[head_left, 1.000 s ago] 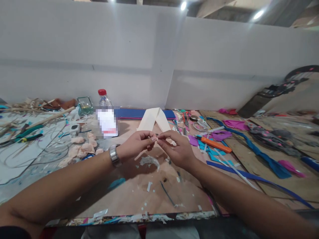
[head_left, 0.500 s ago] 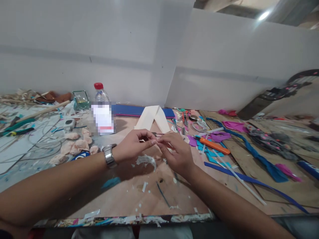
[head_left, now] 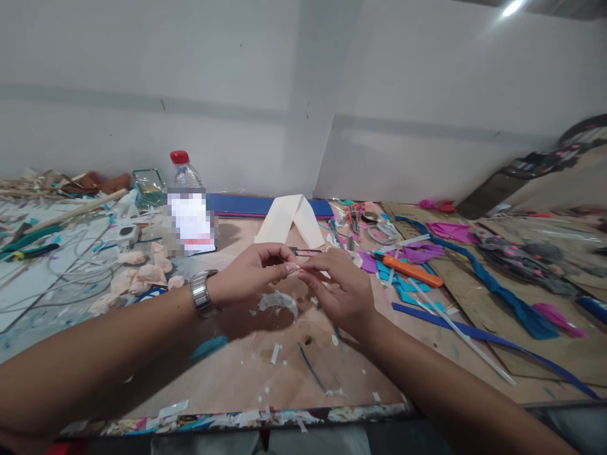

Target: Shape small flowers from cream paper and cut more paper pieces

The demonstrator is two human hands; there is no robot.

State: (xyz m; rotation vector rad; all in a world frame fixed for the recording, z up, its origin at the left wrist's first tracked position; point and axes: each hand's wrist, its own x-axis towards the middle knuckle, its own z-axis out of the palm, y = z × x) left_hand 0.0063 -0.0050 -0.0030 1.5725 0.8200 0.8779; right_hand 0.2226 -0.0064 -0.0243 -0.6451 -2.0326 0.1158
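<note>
Over the middle of the worktable, my left hand (head_left: 258, 272) and my right hand (head_left: 339, 284) meet at the fingertips. Each is closed in a pinch. A tiny pale piece (head_left: 297, 270) shows between the fingertips, too small to name. Just behind them lies a dark two-pronged tool (head_left: 308, 251), partly hidden by my right hand. Farther back stands a folded cream strip (head_left: 282, 218), bent into a peak. A whitish curved smear or scrap (head_left: 279, 304) is on the tabletop below my hands.
An orange utility knife (head_left: 412, 270) lies on the right among blue and purple scraps. A phone (head_left: 192, 221) leans against a red-capped bottle (head_left: 183, 167). Crumpled peach fabric pieces (head_left: 149, 278) and green-handled pliers (head_left: 33, 243) are on the left. A wall (head_left: 237, 95) rises behind.
My fingertips have drawn slightly apart, and the tiny pale piece shows more clearly between them. The camera view has shifted a little. Both hands stay in the same place over the table.
</note>
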